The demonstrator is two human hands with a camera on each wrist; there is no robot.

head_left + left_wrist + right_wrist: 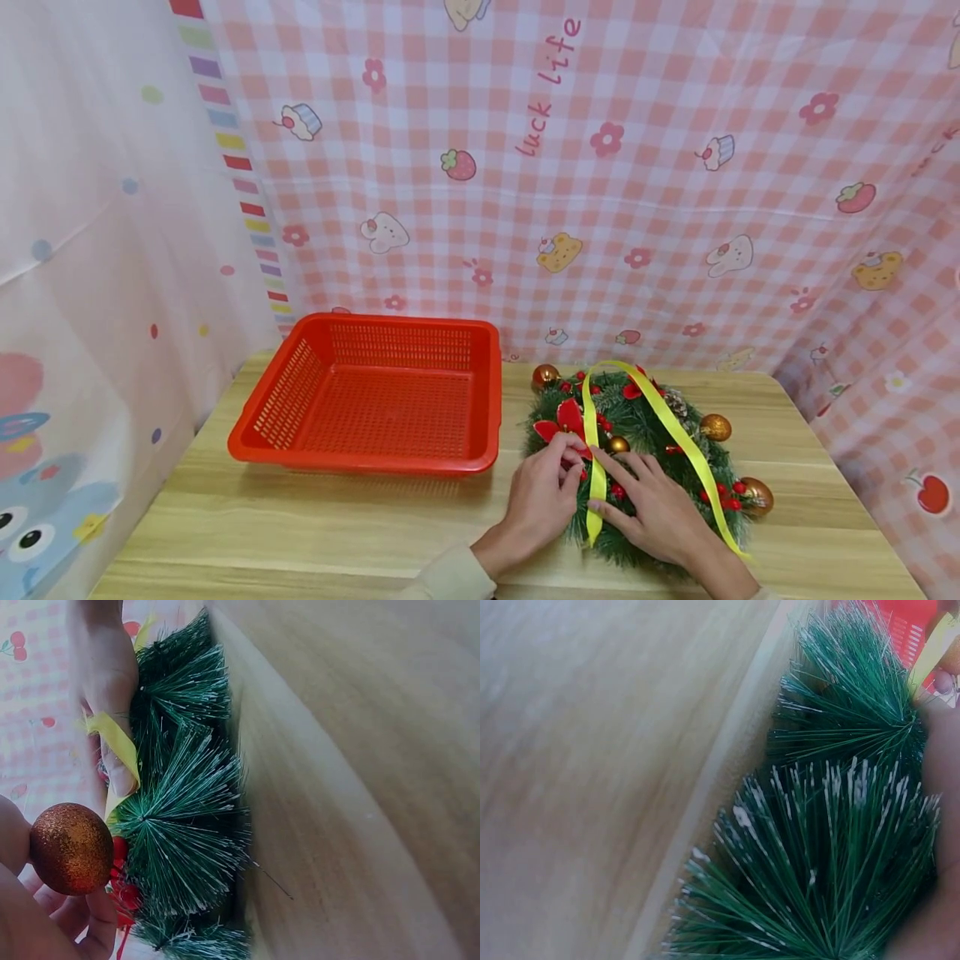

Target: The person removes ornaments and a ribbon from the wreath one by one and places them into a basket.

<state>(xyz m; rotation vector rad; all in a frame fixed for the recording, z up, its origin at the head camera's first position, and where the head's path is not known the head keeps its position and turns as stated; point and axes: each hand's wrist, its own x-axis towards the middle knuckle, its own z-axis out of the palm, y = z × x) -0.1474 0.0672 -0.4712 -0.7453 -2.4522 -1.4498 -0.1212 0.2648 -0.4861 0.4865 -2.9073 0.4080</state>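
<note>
A green wreath (637,417) with red berries, red petals and gold balls lies on the table. A yellow ribbon (693,454) loops over it, one end passing between the hands. My right hand (660,508) rests on the wreath, fingers stretched out, index finger and thumb touching the ribbon. Beside the ribbon, my left hand (543,496) has bent fingers near a red poinsettia (564,422). A glittery bronze ball (72,849) is close against the left hand in the left wrist view; whether the fingers grip it or anything else is hidden.
A red plastic basket (495,392) stands left of the wreath on the wooden table (375,529). Behind the table hangs a pink checked curtain (517,208). Balls stick out from the wreath's edge, one gold ball (755,497) at its right.
</note>
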